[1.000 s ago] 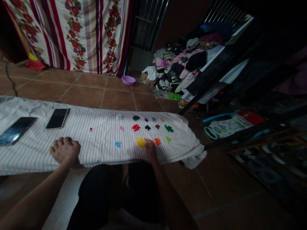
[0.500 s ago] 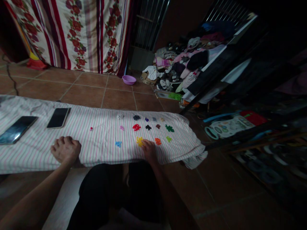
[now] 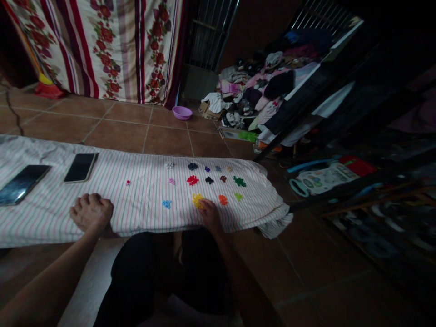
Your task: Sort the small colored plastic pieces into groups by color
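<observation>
My right hand reaches over the near edge of the striped cloth, its fingertips drawn together at a pile of small yellow pieces. Whether a piece is pinched there is too small to see. Around it lie little heaps: orange, red, light blue, black, dark green and lime green. My left hand rests on the cloth at the left with its fingers curled, and nothing shows in it. A tiny red and pink piece lies alone beyond that hand.
Two phones lie on the cloth at the left. More small heaps, white and dark grey among them, line the far side. A purple basin and piled clothes are on the floor beyond.
The view has shifted slightly. My right hand stays at the yellow pile, its fingertips a little closer in over the pieces. My left hand has hardly moved.
</observation>
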